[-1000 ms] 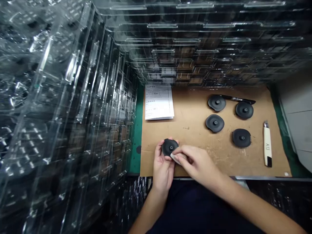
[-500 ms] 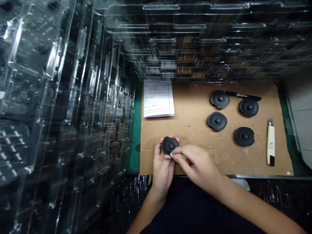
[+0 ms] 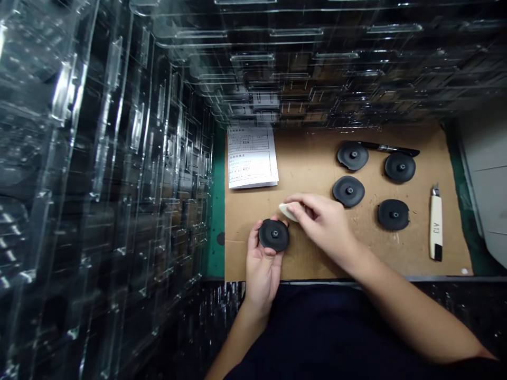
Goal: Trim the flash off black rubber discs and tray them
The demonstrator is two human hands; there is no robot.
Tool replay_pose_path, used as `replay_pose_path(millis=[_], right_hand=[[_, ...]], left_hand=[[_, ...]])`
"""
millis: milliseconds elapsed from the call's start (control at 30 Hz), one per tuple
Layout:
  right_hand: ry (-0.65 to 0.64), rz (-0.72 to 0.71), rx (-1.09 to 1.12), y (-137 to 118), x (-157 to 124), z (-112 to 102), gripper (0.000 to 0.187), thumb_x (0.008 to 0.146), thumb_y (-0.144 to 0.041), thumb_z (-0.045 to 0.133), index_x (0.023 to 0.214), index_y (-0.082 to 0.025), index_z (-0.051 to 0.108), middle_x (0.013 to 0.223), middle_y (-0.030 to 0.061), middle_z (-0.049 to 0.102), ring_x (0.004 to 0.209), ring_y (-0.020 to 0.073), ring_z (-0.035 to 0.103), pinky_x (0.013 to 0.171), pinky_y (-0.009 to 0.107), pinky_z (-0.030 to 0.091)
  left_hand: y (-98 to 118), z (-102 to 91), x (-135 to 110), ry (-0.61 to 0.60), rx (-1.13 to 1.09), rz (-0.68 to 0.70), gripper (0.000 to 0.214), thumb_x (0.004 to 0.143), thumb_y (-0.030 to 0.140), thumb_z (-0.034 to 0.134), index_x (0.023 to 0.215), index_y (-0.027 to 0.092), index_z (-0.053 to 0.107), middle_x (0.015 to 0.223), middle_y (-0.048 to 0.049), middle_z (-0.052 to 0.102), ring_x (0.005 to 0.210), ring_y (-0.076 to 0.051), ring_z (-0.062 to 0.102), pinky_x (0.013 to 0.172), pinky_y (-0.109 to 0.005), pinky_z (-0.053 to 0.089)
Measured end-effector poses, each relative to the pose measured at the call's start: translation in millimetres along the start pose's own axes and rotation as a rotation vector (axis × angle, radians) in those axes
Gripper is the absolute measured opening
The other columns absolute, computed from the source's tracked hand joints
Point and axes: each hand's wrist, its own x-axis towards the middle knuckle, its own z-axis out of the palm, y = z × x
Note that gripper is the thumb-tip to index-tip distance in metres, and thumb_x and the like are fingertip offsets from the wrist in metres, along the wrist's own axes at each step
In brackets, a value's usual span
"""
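My left hand (image 3: 261,269) holds a black round disc part (image 3: 273,235) by its rim, just above the near edge of a cardboard sheet (image 3: 317,253). My right hand (image 3: 322,221) pinches a small whitish pad (image 3: 288,211) a little above and to the right of the disc, clear of its face. Several more black discs (image 3: 348,191) lie flat on the cardboard to the right.
Tall stacks of clear plastic trays (image 3: 99,174) wall in the left side and the back (image 3: 336,63). A printed paper sheet (image 3: 251,157) lies at the cardboard's back left. A black pen (image 3: 390,149) and a white utility knife (image 3: 435,228) lie at the right.
My right hand has lifted the whitish pad off the disc's lower edge and moved it up and away. The disc in my left hand now shows its whole face.
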Motion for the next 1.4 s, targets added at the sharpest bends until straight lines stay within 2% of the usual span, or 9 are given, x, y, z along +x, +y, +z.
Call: replay_pose_path(millis=[167, 400, 567, 700, 833, 1000, 1100, 1200, 1400], right_hand=[[-0.179, -0.146, -0.009, -15.1, 0.2, 8.6, 0.016, 0.090, -0.018, 0.049, 0.091, -0.018, 0.065, 0.087, 0.0042, 0.068, 0.081, 0.0159, 0.063, 0.074, 0.028, 0.049], [-0.179, -0.196, 0.040, 0.5, -10.1, 2.7, 0.017, 0.090, -0.019, 0.050, 0.096, -0.020, 0.065, 0.091, 0.0026, 0.069, 0.085, 0.0148, 0.063, 0.080, 0.027, 0.049], [-0.053, -0.077, 0.057, 2.0, -4.8, 2.9, 0.021, 0.094, -0.022, 0.044, 0.100, -0.017, 0.064, 0.098, 0.0061, 0.069, 0.092, 0.0170, 0.063, 0.085, 0.031, 0.048], [-0.083, -0.071, 0.116, -4.5, -16.7, 8.5, 0.018, 0.091, -0.022, 0.049, 0.097, -0.020, 0.066, 0.094, 0.0027, 0.069, 0.089, 0.0147, 0.063, 0.083, 0.027, 0.049], [-0.083, 0.095, 0.129, 17.1, -50.7, -14.2, 0.018, 0.089, -0.028, 0.053, 0.091, -0.021, 0.070, 0.081, 0.0003, 0.070, 0.063, 0.0118, 0.061, 0.058, 0.022, 0.047], [0.048, 0.355, 0.153, 33.3, -68.7, -40.0, 0.025, 0.087, -0.036, 0.053, 0.095, -0.018, 0.069, 0.082, 0.0037, 0.070, 0.065, 0.0154, 0.061, 0.054, 0.024, 0.046], [0.126, 0.214, 0.189, 5.5, -59.4, -34.2, 0.021, 0.087, -0.031, 0.053, 0.099, -0.020, 0.067, 0.090, 0.0031, 0.068, 0.073, 0.0153, 0.062, 0.061, 0.025, 0.048], [0.192, -0.099, 0.196, -31.7, -55.0, -21.0, 0.023, 0.091, -0.023, 0.047, 0.109, -0.020, 0.062, 0.099, 0.0046, 0.066, 0.086, 0.0155, 0.061, 0.077, 0.028, 0.050], [-0.059, -0.251, 0.168, -56.8, -64.3, -25.6, 0.018, 0.088, -0.012, 0.049, 0.092, -0.019, 0.065, 0.083, 0.0005, 0.065, 0.076, 0.0107, 0.060, 0.071, 0.021, 0.049]], left_hand=[[-0.9, -1.4, 0.4, 0.026, 0.017, -0.006, 0.046, 0.075, 0.026, 0.071, 0.119, 0.029, 0.055, 0.125, -0.0061, 0.059, 0.119, -0.020, 0.054, 0.098, -0.028, 0.045], [1.2, 0.0, 1.2, 0.005, 0.025, -0.028, 0.049, 0.075, 0.027, 0.071, 0.120, 0.029, 0.054, 0.126, -0.0086, 0.059, 0.119, -0.023, 0.054, 0.100, -0.035, 0.043], [-0.2, -0.6, 0.9, 0.012, 0.023, 0.008, 0.047, 0.077, 0.024, 0.070, 0.121, 0.029, 0.054, 0.126, -0.0058, 0.059, 0.122, -0.020, 0.051, 0.101, -0.030, 0.043], [1.3, 0.4, 0.6, -0.007, 0.033, -0.009, 0.051, 0.075, 0.029, 0.071, 0.123, 0.030, 0.052, 0.128, -0.0083, 0.057, 0.121, -0.024, 0.053, 0.102, -0.036, 0.042], [4.6, 2.1, 1.2, -0.036, 0.040, -0.053, 0.067, 0.070, 0.034, 0.075, 0.129, 0.031, 0.044, 0.127, -0.0096, 0.057, 0.117, -0.028, 0.056, 0.104, -0.043, 0.038], [7.1, 5.0, -2.7, -0.047, 0.034, -0.127, 0.061, 0.067, 0.037, 0.077, 0.122, 0.025, 0.053, 0.128, -0.0100, 0.056, 0.116, -0.029, 0.056, 0.106, -0.042, 0.037], [10.0, 12.4, -10.9, -0.080, 0.056, -0.142, 0.059, 0.067, 0.035, 0.077, 0.121, 0.025, 0.055, 0.127, -0.0084, 0.057, 0.115, -0.026, 0.056, 0.101, -0.038, 0.042], [15.6, 20.0, -22.3, -0.101, 0.114, -0.173, 0.058, 0.068, 0.034, 0.077, 0.122, 0.025, 0.056, 0.118, -0.0066, 0.063, 0.111, -0.022, 0.058, 0.092, -0.030, 0.049], [20.2, 27.1, -42.9, -0.080, 0.126, -0.156, 0.044, 0.070, 0.024, 0.076, 0.112, 0.027, 0.062, 0.110, -0.0017, 0.068, 0.097, -0.017, 0.064, 0.086, -0.026, 0.053]])
